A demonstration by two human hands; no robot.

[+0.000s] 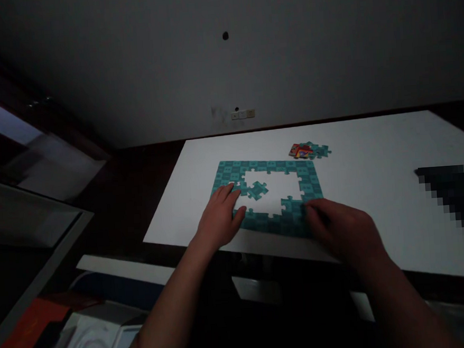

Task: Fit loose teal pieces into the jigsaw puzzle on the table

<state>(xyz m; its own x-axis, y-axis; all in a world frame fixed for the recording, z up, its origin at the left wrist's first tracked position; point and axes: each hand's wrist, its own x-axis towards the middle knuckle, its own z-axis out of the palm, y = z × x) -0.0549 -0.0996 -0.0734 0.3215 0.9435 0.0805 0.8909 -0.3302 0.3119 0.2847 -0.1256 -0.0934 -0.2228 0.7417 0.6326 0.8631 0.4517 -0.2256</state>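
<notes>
A teal jigsaw puzzle [255, 166] lies on the white table, its border joined and its middle showing bare tabletop. One loose teal piece [258, 189] sits inside the frame, slightly turned. My left hand [221, 212] rests over the puzzle's left side, fingers stretched out and spread, and covers part of that border. At the lower right corner is my right hand [342, 224], its fingers curled together at the puzzle's edge. Whether anything is pinched in them is hidden.
A small heap of loose pieces [310, 150], teal with some red and yellow, lies behind the puzzle. The white table [379, 185] reaches far to the right, where a dark pixelated patch covers something. An open box [92, 337] stands at the lower left, below table height.
</notes>
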